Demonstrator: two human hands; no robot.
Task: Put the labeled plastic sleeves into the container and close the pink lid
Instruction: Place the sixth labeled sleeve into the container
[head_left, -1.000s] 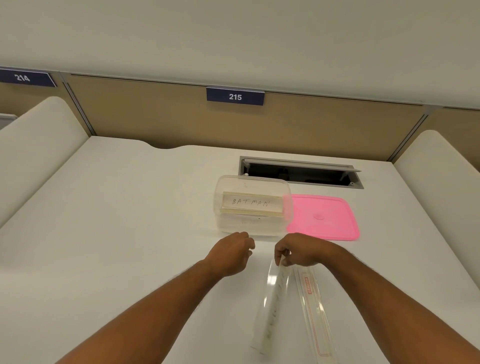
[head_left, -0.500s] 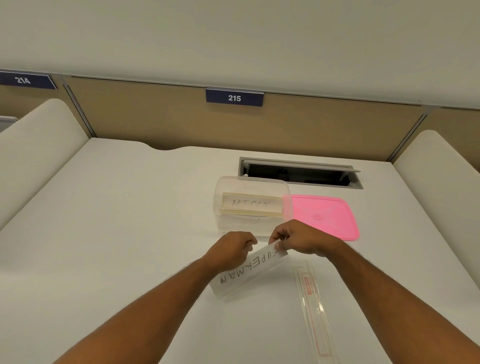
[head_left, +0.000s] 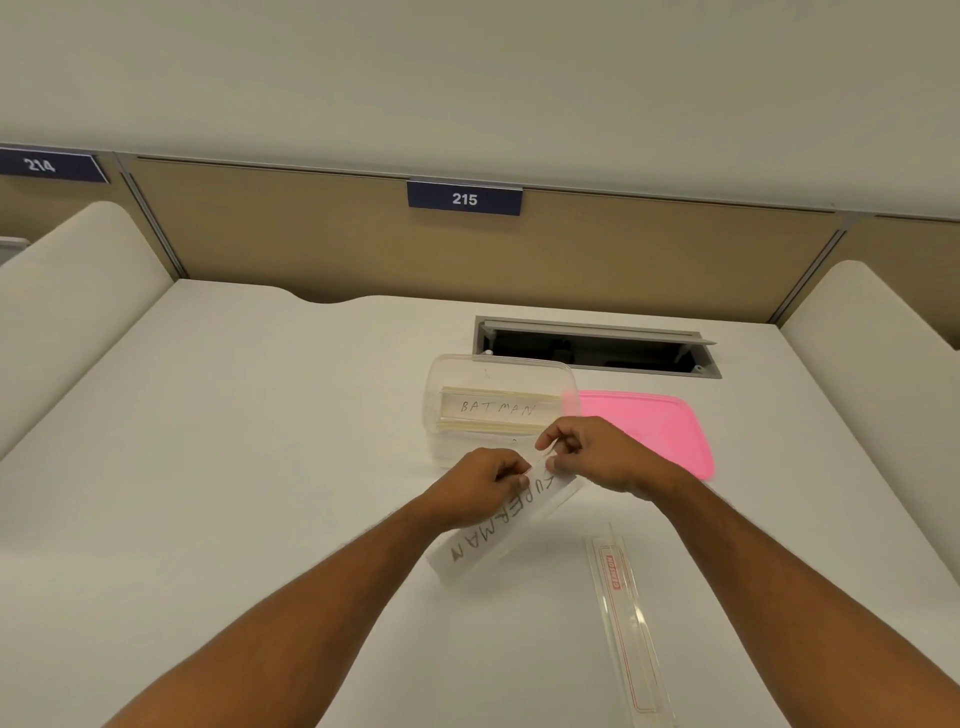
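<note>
Counter (head_left: 249, 467): one white surface is seen, bounded by a tan partition at the back and a rounded cream divider on each side.
Cable opening (head_left: 597, 349): one dark rectangular slot with a grey flap is set into the counter behind the container.
Number plates: two blue plates are counted on the partition; "215" (head_left: 464, 198) is read in the middle and "214" (head_left: 40, 165) at the far left.
Pink lid (head_left: 660, 426): one lid is laid flat on the counter, just beside the container on its right, partly covered by the right hand.
Container (head_left: 441, 374): one clear plastic tub is stood open on the counter, uncovered.
Labeled sleeves: three are counted.
Batman sleeve (head_left: 496, 408): it is placed inside the container, and "BATMAN" is read in handwriting on its paper insert.
Superman sleeve (head_left: 498, 535): it is held above the counter, just in front of the container, slanting from lower left to upper right; the letters "UPERMAN" are read, the first letter being hidden by fingers.
Red-printed sleeve (head_left: 626, 623): it is laid flat on the counter to the right, apart from both hands; its small red label cannot be read.
Left hand (head_left: 480, 488): it is closed in a pinch on the upper end of the Superman sleeve, knuckles up.
Right hand (head_left: 597, 457): the same end is pinched between thumb and fingertips, the hands almost touching.
</note>
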